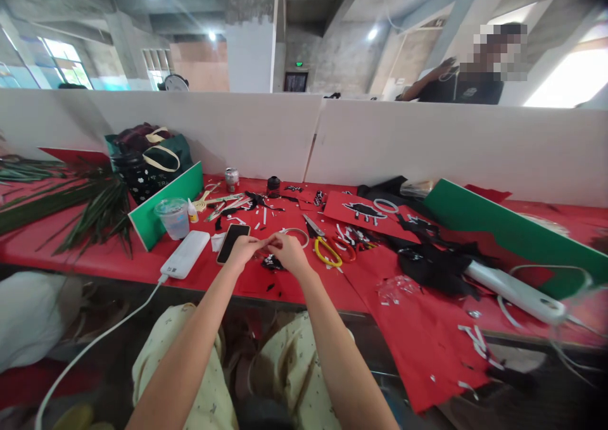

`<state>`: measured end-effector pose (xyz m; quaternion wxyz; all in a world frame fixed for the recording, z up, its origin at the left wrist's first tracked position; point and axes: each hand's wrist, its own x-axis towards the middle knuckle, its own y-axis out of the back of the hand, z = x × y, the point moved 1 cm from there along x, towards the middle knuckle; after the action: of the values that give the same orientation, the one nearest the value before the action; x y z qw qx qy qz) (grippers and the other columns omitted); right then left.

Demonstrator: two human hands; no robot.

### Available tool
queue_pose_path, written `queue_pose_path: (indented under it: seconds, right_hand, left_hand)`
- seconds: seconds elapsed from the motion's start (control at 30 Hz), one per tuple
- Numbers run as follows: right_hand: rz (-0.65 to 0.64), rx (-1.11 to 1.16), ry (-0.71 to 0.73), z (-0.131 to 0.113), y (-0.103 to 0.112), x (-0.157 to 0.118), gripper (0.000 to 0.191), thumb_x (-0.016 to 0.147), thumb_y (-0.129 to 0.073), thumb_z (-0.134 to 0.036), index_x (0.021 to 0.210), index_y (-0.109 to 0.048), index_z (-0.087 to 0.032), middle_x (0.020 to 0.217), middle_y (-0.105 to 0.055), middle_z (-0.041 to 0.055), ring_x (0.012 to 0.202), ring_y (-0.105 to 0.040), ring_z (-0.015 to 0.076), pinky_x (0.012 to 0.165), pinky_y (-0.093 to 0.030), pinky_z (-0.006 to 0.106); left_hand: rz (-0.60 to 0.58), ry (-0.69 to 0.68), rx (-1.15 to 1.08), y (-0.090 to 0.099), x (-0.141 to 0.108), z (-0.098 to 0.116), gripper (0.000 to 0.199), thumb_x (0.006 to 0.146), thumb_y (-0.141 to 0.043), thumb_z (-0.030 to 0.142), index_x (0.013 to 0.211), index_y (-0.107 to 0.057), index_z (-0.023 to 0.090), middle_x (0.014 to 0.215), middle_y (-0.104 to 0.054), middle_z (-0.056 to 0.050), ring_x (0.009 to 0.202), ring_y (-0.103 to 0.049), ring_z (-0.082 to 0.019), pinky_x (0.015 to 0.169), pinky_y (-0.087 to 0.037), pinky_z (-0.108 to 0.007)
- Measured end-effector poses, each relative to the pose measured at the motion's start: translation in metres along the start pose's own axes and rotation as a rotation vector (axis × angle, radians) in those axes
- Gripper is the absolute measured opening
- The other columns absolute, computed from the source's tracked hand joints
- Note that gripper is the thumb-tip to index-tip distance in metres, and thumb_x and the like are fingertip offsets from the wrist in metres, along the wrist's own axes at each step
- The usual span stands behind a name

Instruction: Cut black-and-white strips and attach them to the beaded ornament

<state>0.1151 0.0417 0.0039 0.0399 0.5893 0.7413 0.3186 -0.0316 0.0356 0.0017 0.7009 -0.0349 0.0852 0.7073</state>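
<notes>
My left hand [247, 249] and my right hand [287, 250] meet over the front of the red-covered table, their fingertips pinched together. Whatever lies between the fingers is too small to make out. Just below them is a small black piece [272, 263] with shiny bits. A dark-screened phone [231, 245] lies beside my left hand. Behind my right hand is a roll of tape [297, 235], partly covered by the fingers. Yellow-handled scissors [327, 251] rest to the right, among white and black scraps.
A white power bank [186, 254] with a cable, a plastic cup [173, 218] and a glue bottle [192, 211] stand left. Green boards [166, 205] flank the workplace. Rightward lie a red sheet with a black cutout [365, 213] and a white handheld device [515, 290]. A person [479, 88] is beyond the partition.
</notes>
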Motion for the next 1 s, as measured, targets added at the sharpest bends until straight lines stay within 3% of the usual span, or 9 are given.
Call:
queue_pose_path:
  seconds: [0.37, 0.6, 0.77, 0.9, 1.0]
  right_hand:
    - [-0.034, -0.262, -0.082, 0.001, 0.003, 0.002, 0.015, 0.074, -0.063, -0.015, 0.085, -0.071, -0.021, 0.08, -0.072, 0.0016, 0.077, -0.065, 0.0144, 0.067, -0.045, 0.02]
    - [-0.021, -0.223, -0.081, -0.005, 0.008, 0.002, 0.015, 0.079, -0.062, -0.019, 0.09, -0.072, -0.022, 0.09, -0.073, 0.0004, 0.085, -0.066, 0.0135, 0.074, -0.046, 0.019]
    - [0.002, -0.222, -0.074, -0.003, 0.009, 0.0, 0.016, 0.082, -0.06, -0.023, 0.091, -0.072, -0.023, 0.088, -0.073, 0.0014, 0.081, -0.066, 0.0139, 0.071, -0.047, 0.02]
    - [0.01, -0.245, -0.08, 0.0, 0.01, -0.002, 0.015, 0.081, -0.061, -0.025, 0.09, -0.072, -0.021, 0.088, -0.073, 0.003, 0.082, -0.066, 0.0149, 0.071, -0.047, 0.021]
    - [-0.018, -0.295, -0.111, 0.003, 0.009, -0.002, 0.014, 0.079, -0.063, -0.024, 0.089, -0.072, -0.021, 0.088, -0.073, 0.0035, 0.082, -0.065, 0.015, 0.072, -0.046, 0.021]
  left_hand:
    - [-0.088, 0.046, 0.125, -0.002, 0.003, -0.001, 0.021, 0.067, -0.065, 0.033, 0.065, -0.066, 0.012, 0.059, -0.067, -0.004, 0.05, -0.058, -0.014, 0.05, -0.04, -0.023]
    - [-0.013, -0.007, 0.161, -0.006, 0.001, 0.01, 0.016, 0.068, -0.06, 0.027, 0.062, -0.066, 0.013, 0.056, -0.065, -0.004, 0.056, -0.06, -0.016, 0.052, -0.041, -0.023]
    - [-0.034, -0.007, 0.182, -0.008, 0.0, 0.013, 0.019, 0.073, -0.056, 0.026, 0.067, -0.067, 0.013, 0.058, -0.066, -0.004, 0.058, -0.062, -0.017, 0.055, -0.043, -0.025]
    - [-0.041, -0.111, 0.466, -0.002, 0.0, 0.012, 0.017, 0.076, -0.054, 0.021, 0.076, -0.069, 0.013, 0.073, -0.07, -0.008, 0.07, -0.064, -0.02, 0.067, -0.046, -0.028]
    - [0.095, -0.252, 0.901, 0.006, -0.006, 0.015, 0.024, 0.074, -0.057, 0.014, 0.094, -0.069, 0.015, 0.099, -0.068, -0.012, 0.094, -0.06, -0.025, 0.081, -0.043, -0.031]
